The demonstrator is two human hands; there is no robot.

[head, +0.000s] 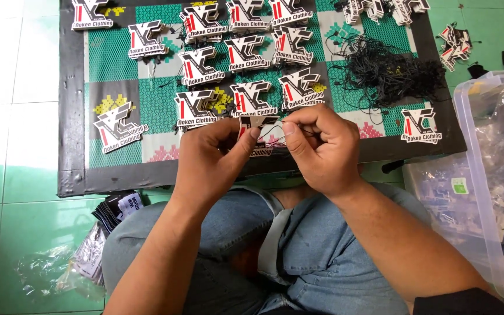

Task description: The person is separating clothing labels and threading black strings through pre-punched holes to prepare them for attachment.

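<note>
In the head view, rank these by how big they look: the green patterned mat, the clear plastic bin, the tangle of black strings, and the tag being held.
1. Green patterned mat
2. Clear plastic bin, cropped by the frame and nearer the camera, so this rank is unsure
3. Tangle of black strings
4. Held tag, mostly hidden between left hand and right hand

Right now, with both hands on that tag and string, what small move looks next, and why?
Probably pull the black string through the tag: the left hand pinches the tag, the right hand pinches the string at its edge, and finished tags lie on the mat.
</note>
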